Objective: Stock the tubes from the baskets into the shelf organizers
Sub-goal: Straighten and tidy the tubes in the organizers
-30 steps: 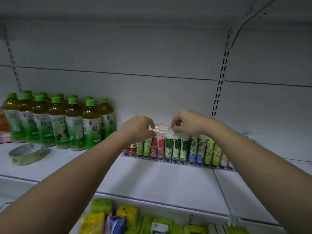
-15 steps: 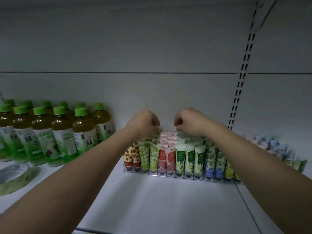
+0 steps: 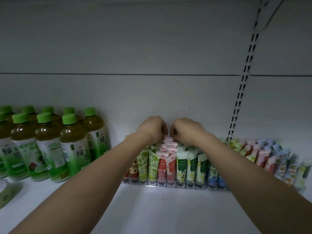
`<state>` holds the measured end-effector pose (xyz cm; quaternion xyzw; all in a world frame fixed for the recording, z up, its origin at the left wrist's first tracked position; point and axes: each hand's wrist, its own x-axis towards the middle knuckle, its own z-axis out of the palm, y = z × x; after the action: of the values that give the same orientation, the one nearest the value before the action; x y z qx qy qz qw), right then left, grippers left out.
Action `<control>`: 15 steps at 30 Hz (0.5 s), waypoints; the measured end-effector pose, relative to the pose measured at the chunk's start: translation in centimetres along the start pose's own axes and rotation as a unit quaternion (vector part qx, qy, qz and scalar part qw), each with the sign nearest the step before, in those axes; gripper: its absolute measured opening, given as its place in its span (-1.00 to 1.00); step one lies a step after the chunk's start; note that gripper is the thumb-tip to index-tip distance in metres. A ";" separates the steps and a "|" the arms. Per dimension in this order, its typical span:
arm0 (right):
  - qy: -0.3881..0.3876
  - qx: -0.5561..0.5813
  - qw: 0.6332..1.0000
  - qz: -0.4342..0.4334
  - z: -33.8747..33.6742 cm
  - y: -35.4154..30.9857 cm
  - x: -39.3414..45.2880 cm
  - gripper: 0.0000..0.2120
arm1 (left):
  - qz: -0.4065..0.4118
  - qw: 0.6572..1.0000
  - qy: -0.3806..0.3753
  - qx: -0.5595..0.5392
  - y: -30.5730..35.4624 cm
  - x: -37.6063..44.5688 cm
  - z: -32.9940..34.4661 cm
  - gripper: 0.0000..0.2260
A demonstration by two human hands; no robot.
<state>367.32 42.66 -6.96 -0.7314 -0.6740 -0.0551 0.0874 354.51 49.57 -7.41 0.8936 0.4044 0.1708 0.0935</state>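
Observation:
A clear shelf organizer (image 3: 168, 184) stands on the white shelf, filled with rows of upright tubes: strawberry, green leaf (image 3: 152, 166), pink (image 3: 163, 164), white-and-green (image 3: 181, 166) and blue (image 3: 213, 176). Both my hands reach to the back of the pink rows. My left hand (image 3: 152, 128) and my right hand (image 3: 184, 130) sit almost knuckle to knuckle, fingers curled down onto the crimped top of a rear pink tube (image 3: 168, 141). Their fingertips are mostly hidden.
Green tea bottles (image 3: 72, 149) with green caps crowd the shelf to the left. A roll of green tape (image 3: 6, 195) lies at the far left edge. A second organizer of tubes (image 3: 270, 159) stands to the right, past the slotted upright (image 3: 243, 90).
The view has moved closer and lower to the shelf. My two hands have drawn together and shifted to the back of the pink tube rows.

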 end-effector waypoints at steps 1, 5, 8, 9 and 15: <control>0.001 0.001 1.000 -0.001 0.0 0.1 -0.1 -0.85 | 0.003 1.000 0.003 -0.001 -0.1 0.1 -0.1 -0.81; 0.020 -0.001 1.000 -0.008 0.1 0.0 -0.3 -0.87 | 0.027 0.999 0.004 -0.018 -0.4 -0.2 -0.4 -0.81; 0.035 -0.009 0.999 -0.013 0.6 0.1 -0.6 -0.85 | 0.035 0.999 -0.005 -0.030 -0.6 -0.5 -0.6 -0.76; 0.040 -0.015 0.999 -0.019 0.6 0.1 -0.7 -0.84 | 0.036 0.999 -0.008 -0.033 -0.6 -0.6 -0.7 -0.74; 0.039 -0.042 0.998 -0.036 -0.2 -0.6 -0.6 -0.83 | 0.055 0.998 -0.002 0.026 0.3 -0.4 -1.1 -0.77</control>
<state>366.66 42.07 -6.89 -0.7068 -0.6932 -0.1152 0.0810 354.08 49.10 -6.34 0.9170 0.3587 0.1631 0.0620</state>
